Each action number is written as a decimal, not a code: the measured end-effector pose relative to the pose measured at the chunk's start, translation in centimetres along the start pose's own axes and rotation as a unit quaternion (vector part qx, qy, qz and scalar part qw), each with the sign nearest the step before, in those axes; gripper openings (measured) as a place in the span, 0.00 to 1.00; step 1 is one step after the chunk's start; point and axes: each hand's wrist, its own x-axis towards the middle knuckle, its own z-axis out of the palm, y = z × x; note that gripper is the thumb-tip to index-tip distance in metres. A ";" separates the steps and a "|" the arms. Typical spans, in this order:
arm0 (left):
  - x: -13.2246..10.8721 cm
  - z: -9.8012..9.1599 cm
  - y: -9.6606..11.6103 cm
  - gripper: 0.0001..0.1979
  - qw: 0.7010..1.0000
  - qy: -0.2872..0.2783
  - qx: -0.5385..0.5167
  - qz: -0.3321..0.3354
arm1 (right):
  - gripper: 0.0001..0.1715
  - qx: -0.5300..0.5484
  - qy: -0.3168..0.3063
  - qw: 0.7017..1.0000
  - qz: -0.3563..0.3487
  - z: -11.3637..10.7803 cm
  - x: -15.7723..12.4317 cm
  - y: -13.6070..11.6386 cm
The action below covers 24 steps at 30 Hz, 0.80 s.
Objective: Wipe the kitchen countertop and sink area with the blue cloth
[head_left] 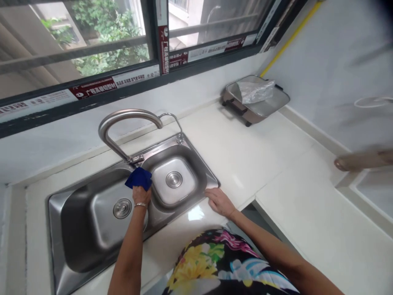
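Note:
A dark blue cloth point(138, 178) is bunched in my left hand point(141, 195), over the divider between the two bowls of the steel sink point(167, 214). The cloth lies just in front of the base of the curved faucet point(106, 137). On the counter at the sink's front right corner rests my right hand point(219, 201), fingers stretched out toward the rim and holding nothing. Round drain strainers sit in the left bowl point(101, 221) and the right bowl point(190, 180). My left palm and some fingers are hidden by the cloth.
A rectangular electric pan point(250, 112) with clear plastic wrap point(256, 91) inside stands at the back right of the white counter point(245, 155). Behind the sink runs a window frame point(135, 78). A yellow pipe point(288, 41) climbs the right wall, where a brown cylindrical object point(362, 159) juts in.

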 end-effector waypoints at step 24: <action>-13.8 0.9 10.4 0.21 0.906 -0.285 -0.043 0.311 | 0.18 0.225 0.306 0.863 0.332 -3.2 -2.7 0.1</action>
